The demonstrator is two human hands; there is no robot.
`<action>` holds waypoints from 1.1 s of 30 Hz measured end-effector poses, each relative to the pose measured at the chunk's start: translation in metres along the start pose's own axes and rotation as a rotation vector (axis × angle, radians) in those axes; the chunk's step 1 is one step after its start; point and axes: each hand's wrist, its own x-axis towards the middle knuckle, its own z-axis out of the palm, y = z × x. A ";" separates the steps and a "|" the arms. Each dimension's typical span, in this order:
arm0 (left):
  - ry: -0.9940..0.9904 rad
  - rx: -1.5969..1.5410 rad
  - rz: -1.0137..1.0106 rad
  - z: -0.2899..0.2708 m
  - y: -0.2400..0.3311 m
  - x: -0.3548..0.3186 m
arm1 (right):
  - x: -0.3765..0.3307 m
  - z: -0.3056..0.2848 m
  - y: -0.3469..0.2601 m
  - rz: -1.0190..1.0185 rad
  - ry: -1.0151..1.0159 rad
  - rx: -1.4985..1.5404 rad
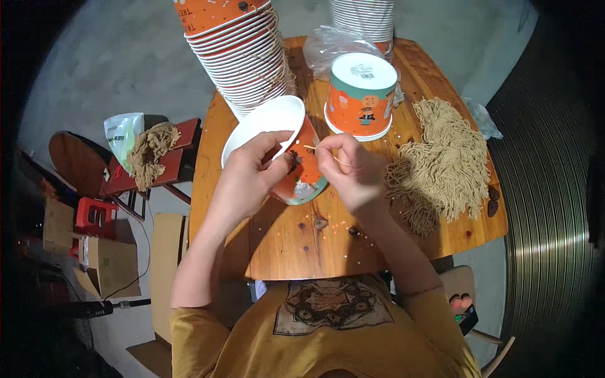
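Observation:
In front of me a white-lined orange paper bucket point(302, 183) is tilted on its side, its opening facing up and left. My left hand point(246, 170) is closed on its rim, fingers inside and thumb on the outer wall. Beside that wall, my right hand point(354, 169) pinches a thin tan cord point(309, 147). One short end sticks out toward the bucket; whether it passes through the wall I cannot tell. A large heap of tan cords point(450, 164) lies on the wooden table point(302, 252), to the right of my right hand.
A tall leaning stack of nested buckets point(242, 69) stands at the back left, cords hanging down its side. Upside-down buckets point(362, 104) sit at back right, near clear plastic film point(331, 47) and another stack point(362, 19). Small dots litter the table. More cords point(151, 154) lie left on a stool.

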 end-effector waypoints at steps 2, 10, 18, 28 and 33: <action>-0.016 -0.014 -0.031 -0.001 0.006 -0.003 | 0.001 0.005 -0.004 -0.105 0.023 -0.031; -0.019 0.027 0.001 -0.002 0.006 -0.007 | 0.004 0.015 -0.013 -0.034 -0.035 -0.041; -0.071 0.024 -0.072 -0.002 0.011 -0.008 | 0.004 0.019 -0.011 -0.028 -0.013 -0.090; -0.109 0.087 -0.062 0.000 0.009 -0.005 | 0.005 0.018 -0.009 -0.014 -0.012 -0.132; -0.189 0.051 -0.078 0.000 0.011 -0.004 | 0.003 0.015 -0.005 -0.031 -0.008 -0.118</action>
